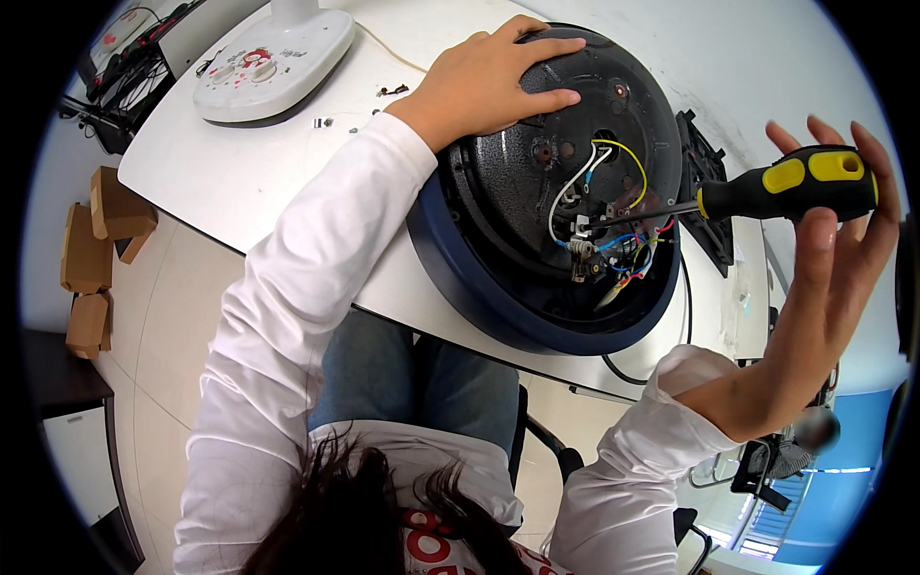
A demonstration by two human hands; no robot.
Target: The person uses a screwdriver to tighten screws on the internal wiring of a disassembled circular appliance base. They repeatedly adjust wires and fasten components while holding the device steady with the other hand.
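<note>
In front of me a round appliance with a dark blue housing (450,264) lies opened on the table, showing a black metal base plate (508,177) tilted up inside it. My left hand (494,81) presses on the plate's upper left edge, fingers spread. White, yellow, blue and red wires (634,251) cluster round a small metal terminal part (581,228) at the lower right of the plate. Held between thumb and fingers of my right hand (843,240), a black and yellow screwdriver (786,187) points left, its shaft reaching that terminal area. Wires partly hide the exact tip contact.
The white table (230,177) carries small loose parts (391,91) and a white fan-like base (273,72) at the far left. A black plastic frame (707,192) stands right of the appliance. Cardboard boxes (86,249) are on the left; a person (800,450) sits far right.
</note>
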